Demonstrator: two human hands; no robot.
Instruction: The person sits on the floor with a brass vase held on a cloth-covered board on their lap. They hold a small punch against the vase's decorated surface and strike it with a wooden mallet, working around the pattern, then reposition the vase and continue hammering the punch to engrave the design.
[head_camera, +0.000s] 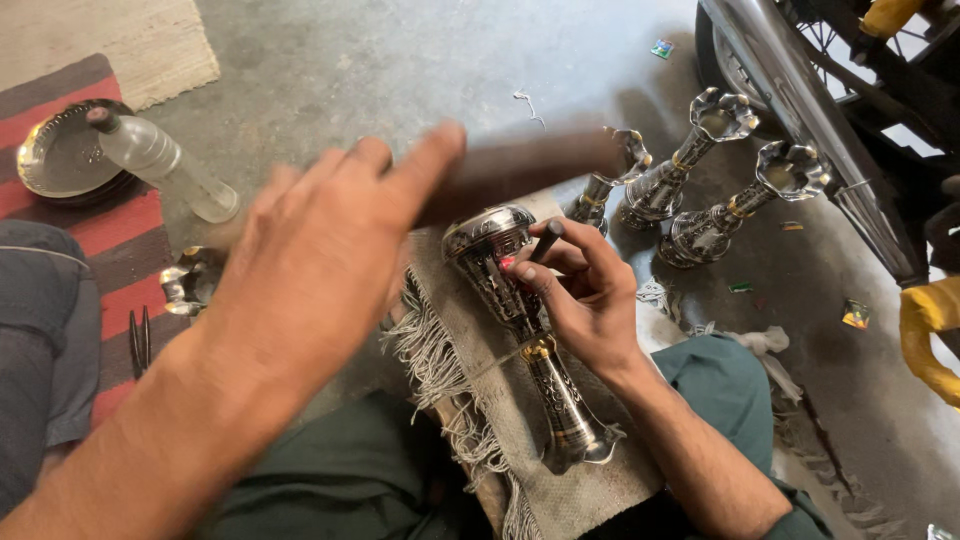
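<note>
At the centre of the view, on a fringed cloth (585, 470) spread over your lap, lies the engraved metal vase (520, 320), its bowl end toward 12 o'clock and its flared foot toward 6. Your right hand (585, 295) rests on the vase's upper body, fingers (545, 285) clamped together on a short dark punch (548, 240) whose tip meets the bowl. Your left hand (320, 260), blurred, hangs at 9 o'clock from the vase, fingers curled on a dark wooden handle (520, 165) that runs toward 2 o'clock; the grip looks closed, though the blur hides detail. At 1 to 2 o'clock three more matching vases (700, 190) stand on the concrete floor (400, 60) beside a motorcycle exhaust pipe (800, 110). At 10 o'clock a clear bottle (165, 165) leans across a round metal tray (55, 160) on a striped rug (120, 230), and pliers (140, 340) lie at 9 o'clock
</note>
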